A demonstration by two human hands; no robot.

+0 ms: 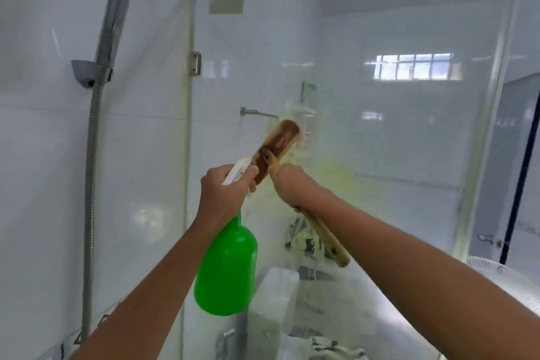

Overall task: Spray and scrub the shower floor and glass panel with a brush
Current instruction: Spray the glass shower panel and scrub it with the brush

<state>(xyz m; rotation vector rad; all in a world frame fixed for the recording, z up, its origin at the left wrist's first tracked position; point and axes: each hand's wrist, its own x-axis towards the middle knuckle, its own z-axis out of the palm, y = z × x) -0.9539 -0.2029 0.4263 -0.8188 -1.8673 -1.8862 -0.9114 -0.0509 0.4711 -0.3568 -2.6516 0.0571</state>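
Spray bottle (226,266) left of brush (280,140); brush against glass panel (380,140); shower hose (89,184) far left.

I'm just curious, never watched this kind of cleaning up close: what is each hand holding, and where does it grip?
The left hand grips the green spray bottle at its white trigger head. The right hand grips the wooden brush partway along its handle.
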